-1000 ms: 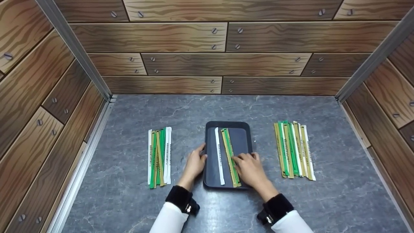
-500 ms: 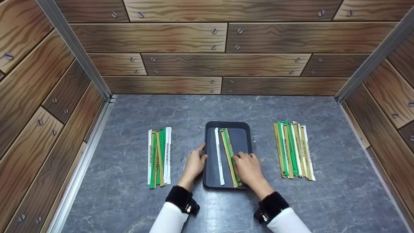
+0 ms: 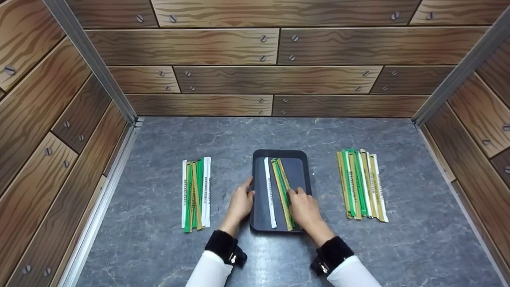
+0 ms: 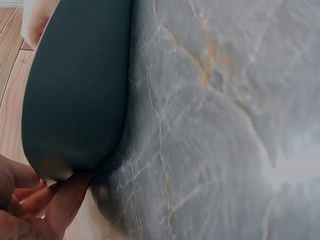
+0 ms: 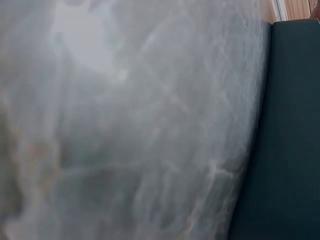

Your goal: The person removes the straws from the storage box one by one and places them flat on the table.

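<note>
A dark rectangular tray (image 3: 301, 167) lies mid-table in the head view. My left hand (image 3: 241, 201) grips its left edge, thumb near the rim; the left wrist view shows bent fingers (image 4: 65, 200) against the tray's wall. Inside the tray lie a long white paper-wrapped stick (image 3: 270, 195) and, to its right, a group of gold and green wrapped sticks. My right hand (image 3: 306, 209) reaches over the tray's right side and pinches a gold wrapped stick (image 3: 283, 173). That stick's lower part is hidden under the hand. The right wrist view shows only tabletop and tray wall (image 5: 285, 140).
A bundle of white, green and gold wrapped sticks (image 3: 196, 193) lies left of the tray. Another bundle (image 3: 360, 185) lies on the right. Wood-patterned panels (image 3: 227, 79) enclose the grey marbled table (image 3: 159, 255) at the back and sides.
My right hand has moved slightly left, its fingers drawn together. The gold stick it pinches now shows as a separate strip to the right of the green one. My left hand stays at the tray.
</note>
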`<state>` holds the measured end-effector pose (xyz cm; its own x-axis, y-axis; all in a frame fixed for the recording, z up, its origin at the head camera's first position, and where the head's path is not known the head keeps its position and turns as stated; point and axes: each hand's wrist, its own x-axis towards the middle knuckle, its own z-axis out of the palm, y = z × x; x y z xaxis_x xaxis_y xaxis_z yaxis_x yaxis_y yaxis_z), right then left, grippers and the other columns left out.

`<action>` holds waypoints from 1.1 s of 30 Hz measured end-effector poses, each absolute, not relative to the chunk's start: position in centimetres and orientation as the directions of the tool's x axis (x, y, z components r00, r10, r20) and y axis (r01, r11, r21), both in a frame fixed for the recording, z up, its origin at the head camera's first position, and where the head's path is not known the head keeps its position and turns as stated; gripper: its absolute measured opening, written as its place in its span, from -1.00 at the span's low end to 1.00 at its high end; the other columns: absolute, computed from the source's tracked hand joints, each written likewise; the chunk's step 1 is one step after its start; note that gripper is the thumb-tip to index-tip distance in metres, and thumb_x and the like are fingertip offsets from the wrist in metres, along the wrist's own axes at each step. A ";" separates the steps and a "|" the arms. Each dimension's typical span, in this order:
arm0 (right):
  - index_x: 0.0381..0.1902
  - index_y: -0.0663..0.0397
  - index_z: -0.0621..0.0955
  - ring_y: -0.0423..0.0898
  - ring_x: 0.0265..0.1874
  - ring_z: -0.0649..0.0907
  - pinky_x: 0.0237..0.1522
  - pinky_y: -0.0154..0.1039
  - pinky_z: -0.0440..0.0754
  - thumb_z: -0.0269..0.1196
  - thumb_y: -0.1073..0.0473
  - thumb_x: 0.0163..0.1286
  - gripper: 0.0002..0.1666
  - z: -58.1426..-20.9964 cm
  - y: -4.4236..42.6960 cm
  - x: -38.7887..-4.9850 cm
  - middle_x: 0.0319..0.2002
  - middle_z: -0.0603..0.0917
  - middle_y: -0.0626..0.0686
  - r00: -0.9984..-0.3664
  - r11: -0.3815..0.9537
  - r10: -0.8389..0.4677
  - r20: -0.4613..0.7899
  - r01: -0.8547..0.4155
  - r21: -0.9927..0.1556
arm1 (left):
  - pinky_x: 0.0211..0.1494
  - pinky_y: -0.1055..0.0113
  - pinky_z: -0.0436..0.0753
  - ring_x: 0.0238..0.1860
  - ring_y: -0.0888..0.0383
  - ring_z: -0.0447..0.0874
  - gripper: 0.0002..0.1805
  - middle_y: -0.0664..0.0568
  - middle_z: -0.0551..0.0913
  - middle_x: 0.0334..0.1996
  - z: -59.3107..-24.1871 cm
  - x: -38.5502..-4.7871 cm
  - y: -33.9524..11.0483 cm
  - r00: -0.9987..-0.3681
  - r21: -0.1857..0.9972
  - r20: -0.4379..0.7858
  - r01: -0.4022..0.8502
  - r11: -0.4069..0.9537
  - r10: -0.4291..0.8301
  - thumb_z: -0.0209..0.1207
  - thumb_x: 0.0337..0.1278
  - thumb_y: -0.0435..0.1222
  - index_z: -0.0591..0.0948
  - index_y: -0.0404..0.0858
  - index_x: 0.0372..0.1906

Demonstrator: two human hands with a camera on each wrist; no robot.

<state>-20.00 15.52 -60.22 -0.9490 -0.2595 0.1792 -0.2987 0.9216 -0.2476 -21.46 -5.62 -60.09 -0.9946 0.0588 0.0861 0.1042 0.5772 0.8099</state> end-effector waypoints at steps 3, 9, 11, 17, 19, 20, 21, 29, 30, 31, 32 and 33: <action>0.00 0.27 0.61 0.16 -0.62 0.56 -0.65 0.02 0.54 0.26 0.40 0.12 -0.58 -59.9 15.7 -19.9 -0.37 0.57 0.22 -0.960 0.917 -0.236 0.152 -0.272 -0.293 | 0.28 0.02 0.43 0.25 -0.17 0.45 -0.46 -0.30 0.49 0.24 -60.1 -21.3 -5.5 -0.996 0.818 0.049 0.080 0.569 0.070 0.10 0.31 -0.47 0.39 -0.36 0.38; 0.15 0.28 0.56 0.21 -0.42 0.65 -0.42 0.06 0.63 0.31 0.39 0.02 -0.37 -58.8 16.6 -19.9 -0.16 0.65 0.30 -0.980 0.862 -0.139 0.145 -0.191 -0.469 | 0.34 0.03 0.36 0.31 -0.15 0.39 -0.44 -0.23 0.42 0.31 -59.8 -20.8 -5.6 -0.997 0.847 0.006 0.047 0.529 0.079 0.07 0.35 -0.45 0.35 -0.32 0.42; 0.16 0.28 0.55 0.13 -0.41 0.65 -0.39 0.02 0.63 0.30 0.40 0.03 -0.36 -58.3 17.0 -19.9 -0.21 0.67 0.25 -0.983 0.833 -0.112 0.143 -0.172 -0.525 | 0.35 0.03 0.35 0.31 -0.16 0.39 -0.43 -0.24 0.42 0.31 -59.7 -20.5 -5.8 -0.997 0.850 0.012 0.052 0.524 0.078 0.08 0.32 -0.46 0.35 -0.33 0.42; 0.23 0.28 0.50 -0.11 -0.56 0.56 -0.51 -0.16 0.57 0.25 0.40 0.16 -0.40 -57.0 19.8 -20.0 -0.47 0.61 0.02 -0.994 0.773 -0.044 0.100 -0.097 -0.627 | 0.33 0.02 0.37 0.27 -0.16 0.43 -0.43 -0.26 0.48 0.26 -59.7 -19.6 -6.0 -0.992 0.839 0.042 0.099 0.535 0.118 0.13 0.25 -0.49 0.39 -0.37 0.38; 0.23 0.30 0.49 -0.12 -0.58 0.58 -0.55 -0.19 0.56 0.22 0.40 0.22 -0.43 -56.8 21.0 -20.1 -0.47 0.63 0.02 -0.993 0.768 -0.027 0.112 -0.093 -0.634 | 0.32 0.01 0.38 0.26 -0.17 0.44 -0.44 -0.27 0.49 0.24 -59.7 -19.3 -6.1 -0.989 0.826 0.056 0.121 0.550 0.135 0.14 0.24 -0.49 0.41 -0.38 0.36; 0.23 0.32 0.49 -0.11 -0.59 0.58 -0.57 -0.19 0.56 0.20 0.40 0.25 -0.45 -56.7 21.7 -20.1 -0.46 0.63 0.04 -0.993 0.767 -0.016 0.119 -0.089 -0.636 | 0.32 0.01 0.39 0.26 -0.18 0.45 -0.44 -0.27 0.49 0.24 -59.8 -19.2 -6.1 -0.988 0.819 0.060 0.128 0.559 0.140 0.15 0.24 -0.49 0.41 -0.38 0.36; 0.23 0.33 0.49 -0.11 -0.59 0.59 -0.59 -0.20 0.56 0.19 0.39 0.27 -0.47 -56.7 22.3 -20.1 -0.45 0.64 0.05 -0.992 0.767 -0.005 0.128 -0.086 -0.635 | 0.31 0.01 0.39 0.25 -0.18 0.45 -0.43 -0.27 0.49 0.24 -59.8 -19.1 -6.1 -0.988 0.814 0.061 0.131 0.565 0.141 0.16 0.23 -0.49 0.41 -0.37 0.36; 0.19 0.28 0.55 -0.02 -0.58 0.64 -0.61 -0.14 0.54 0.16 0.32 0.36 -0.57 -57.8 27.2 -20.0 -0.36 0.69 0.16 -0.971 0.794 0.143 0.191 -0.002 -0.608 | 0.28 0.01 0.43 0.21 -0.19 0.49 -0.42 -0.32 0.51 0.20 -60.0 -18.8 -6.0 -0.991 0.818 0.056 0.114 0.564 0.119 0.17 0.24 -0.48 0.38 -0.39 0.37; 0.18 0.26 0.56 0.01 -0.56 0.65 -0.60 -0.11 0.54 0.16 0.31 0.36 -0.57 -58.0 27.8 -19.9 -0.34 0.70 0.17 -0.966 0.801 0.169 0.197 0.019 -0.598 | 0.28 0.02 0.43 0.22 -0.18 0.49 -0.42 -0.32 0.51 0.20 -60.0 -18.8 -5.9 -0.992 0.822 0.051 0.108 0.559 0.117 0.17 0.25 -0.47 0.38 -0.38 0.38; 0.17 0.24 0.57 0.05 -0.54 0.65 -0.60 -0.07 0.54 0.16 0.30 0.36 -0.58 -58.1 28.3 -19.9 -0.32 0.71 0.18 -0.959 0.808 0.198 0.202 0.043 -0.588 | 0.28 0.03 0.43 0.22 -0.18 0.49 -0.42 -0.31 0.50 0.21 -60.0 -18.8 -5.9 -0.992 0.826 0.045 0.102 0.554 0.116 0.17 0.26 -0.47 0.37 -0.38 0.38; 0.18 0.21 0.58 0.09 -0.49 0.67 -0.57 -0.03 0.56 0.16 0.28 0.37 -0.58 -58.2 28.9 -19.8 -0.29 0.72 0.19 -0.953 0.810 0.228 0.198 0.073 -0.581 | 0.26 0.03 0.45 0.20 -0.18 0.51 -0.42 -0.32 0.52 0.19 -60.0 -18.8 -5.9 -0.992 0.827 0.048 0.106 0.552 0.119 0.17 0.26 -0.48 0.37 -0.40 0.38; 0.18 0.20 0.58 0.13 -0.46 0.67 -0.55 0.00 0.56 0.16 0.26 0.39 -0.58 -58.3 29.5 -19.8 -0.27 0.72 0.19 -0.949 0.815 0.253 0.188 0.104 -0.571 | 0.24 0.03 0.48 0.17 -0.18 0.53 -0.43 -0.33 0.53 0.17 -60.0 -18.8 -5.9 -0.991 0.828 0.052 0.110 0.550 0.120 0.17 0.26 -0.48 0.38 -0.41 0.37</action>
